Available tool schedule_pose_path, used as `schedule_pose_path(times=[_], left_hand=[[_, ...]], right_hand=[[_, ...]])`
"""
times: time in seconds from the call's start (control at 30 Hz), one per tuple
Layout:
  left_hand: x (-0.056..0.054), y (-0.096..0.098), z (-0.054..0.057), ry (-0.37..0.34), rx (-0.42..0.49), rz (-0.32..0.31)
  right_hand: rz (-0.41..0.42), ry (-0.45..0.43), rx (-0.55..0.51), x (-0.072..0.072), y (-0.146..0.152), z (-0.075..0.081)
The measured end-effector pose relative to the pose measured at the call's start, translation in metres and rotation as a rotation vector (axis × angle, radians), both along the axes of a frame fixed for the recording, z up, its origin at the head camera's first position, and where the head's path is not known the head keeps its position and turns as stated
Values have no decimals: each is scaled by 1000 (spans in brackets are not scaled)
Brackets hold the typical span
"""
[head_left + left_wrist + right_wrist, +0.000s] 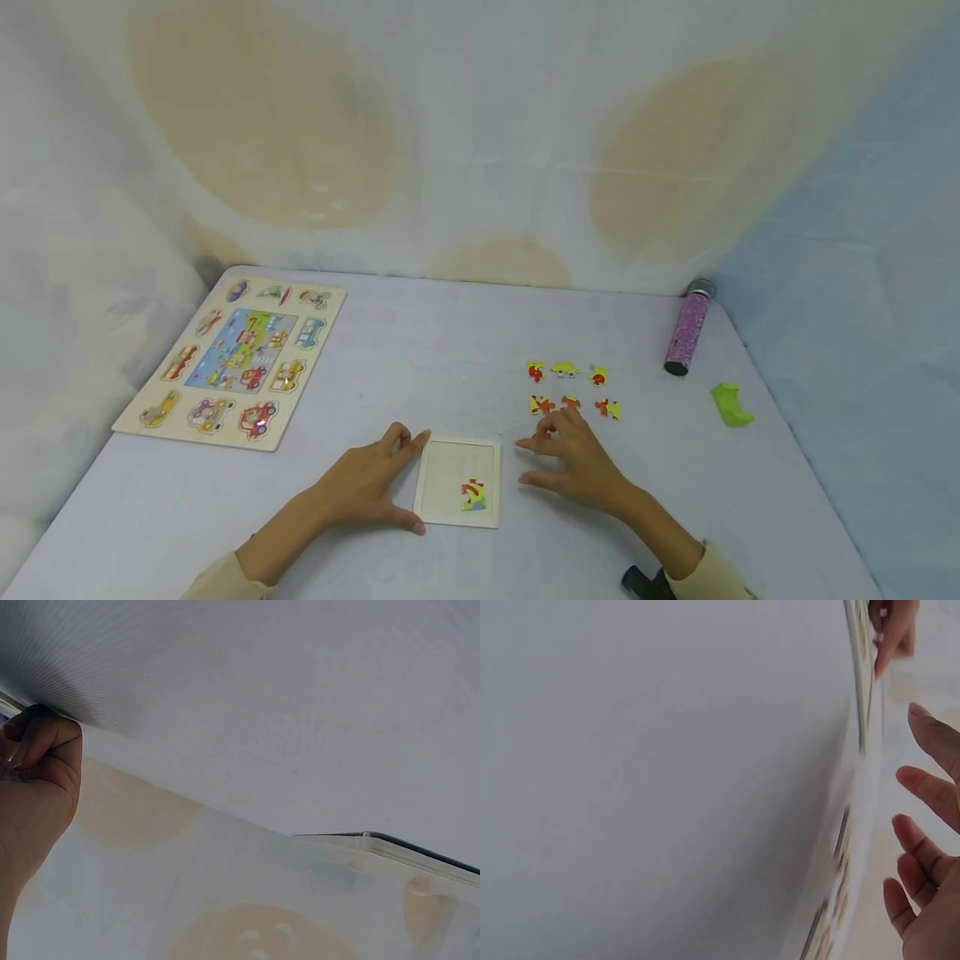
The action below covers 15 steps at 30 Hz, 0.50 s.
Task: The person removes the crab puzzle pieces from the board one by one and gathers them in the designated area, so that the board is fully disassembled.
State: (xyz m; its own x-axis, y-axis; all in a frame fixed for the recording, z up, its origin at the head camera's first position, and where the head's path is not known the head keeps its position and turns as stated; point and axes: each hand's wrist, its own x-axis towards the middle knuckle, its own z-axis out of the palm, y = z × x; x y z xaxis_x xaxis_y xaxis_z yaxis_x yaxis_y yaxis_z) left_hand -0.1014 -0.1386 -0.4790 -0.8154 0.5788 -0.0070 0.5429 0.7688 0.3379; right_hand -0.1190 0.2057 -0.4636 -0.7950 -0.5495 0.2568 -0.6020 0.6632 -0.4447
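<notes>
A small square puzzle tray (442,515) with a raised rim lies flat on the table. One red, yellow and blue jigsaw piece (474,495) is inside it, toward the lower right. My left hand (363,487) holds the tray's left side, forefinger at the upper corner and thumb at the lower one. To the right of the tray, my right hand (577,462) hovers with fingers spread and nothing between them; its separated fingers (926,787) show in the right wrist view. Just beyond it lie several loose jigsaw pieces (565,369) in two rows, the nearer row partly covered by that hand.
A large wooden vehicle puzzle board (281,417) lies at the left. Toward the back right are a purple glittery tube (687,329) and a green curved block (730,406). A black object (641,582) sits by the right sleeve. Cloth walls (480,167) enclose the table's back and sides.
</notes>
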Motion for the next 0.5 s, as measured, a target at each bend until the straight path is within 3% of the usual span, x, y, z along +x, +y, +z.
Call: schedule_pose_path(times=[0.27, 0.5], left_hand=[[-1, 0, 1, -7, 1, -5], [0, 1, 1, -2, 6, -9]], right_hand=[[163, 2, 32, 11, -45, -5], [183, 32, 32, 14, -55, -15]])
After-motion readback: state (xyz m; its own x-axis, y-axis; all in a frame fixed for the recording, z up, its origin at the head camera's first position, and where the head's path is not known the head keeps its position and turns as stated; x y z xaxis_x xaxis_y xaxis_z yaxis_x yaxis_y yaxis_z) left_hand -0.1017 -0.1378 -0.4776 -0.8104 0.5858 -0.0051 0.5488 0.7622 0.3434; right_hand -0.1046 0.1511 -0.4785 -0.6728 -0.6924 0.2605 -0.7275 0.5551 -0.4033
